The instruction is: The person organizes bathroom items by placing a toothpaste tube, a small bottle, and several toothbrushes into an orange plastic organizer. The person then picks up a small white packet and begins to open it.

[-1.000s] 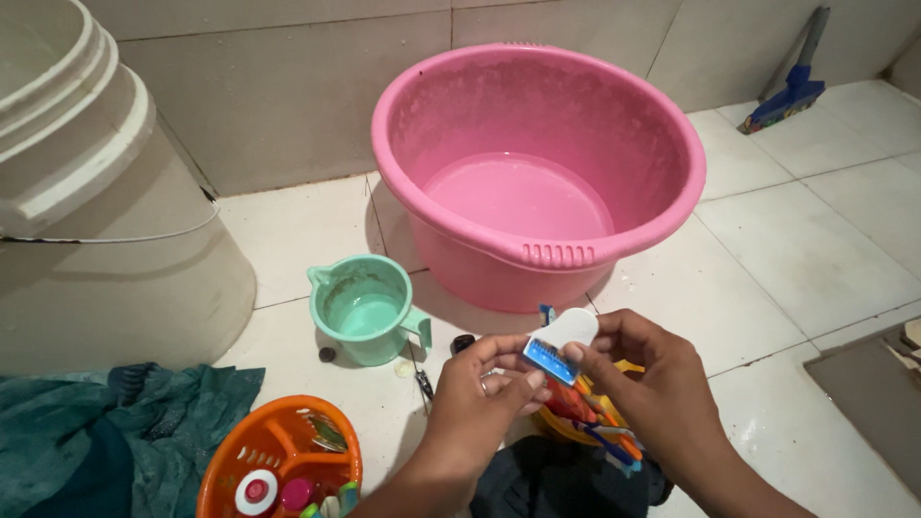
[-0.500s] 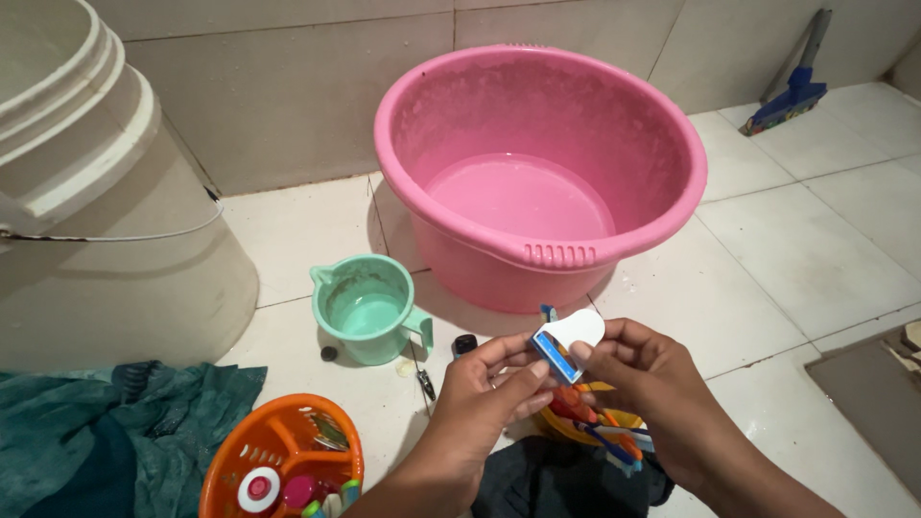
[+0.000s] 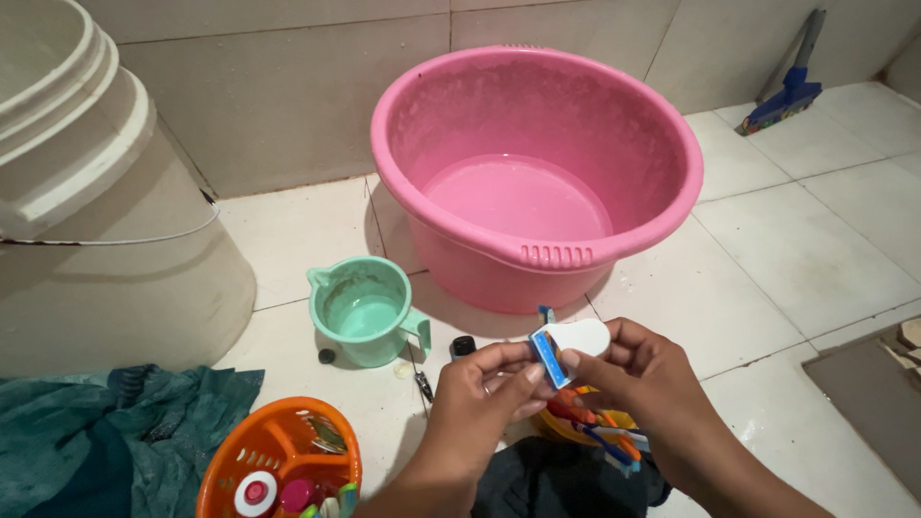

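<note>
Hands [image 3: 566, 384] lower, white sachet [image 3: 568, 343] flatter

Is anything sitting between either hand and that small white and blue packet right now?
Nothing visible. The left hand and right hand both pinch the small white and blue packet directly between fingertips, held above the floor, in front of the pink basin.
</note>
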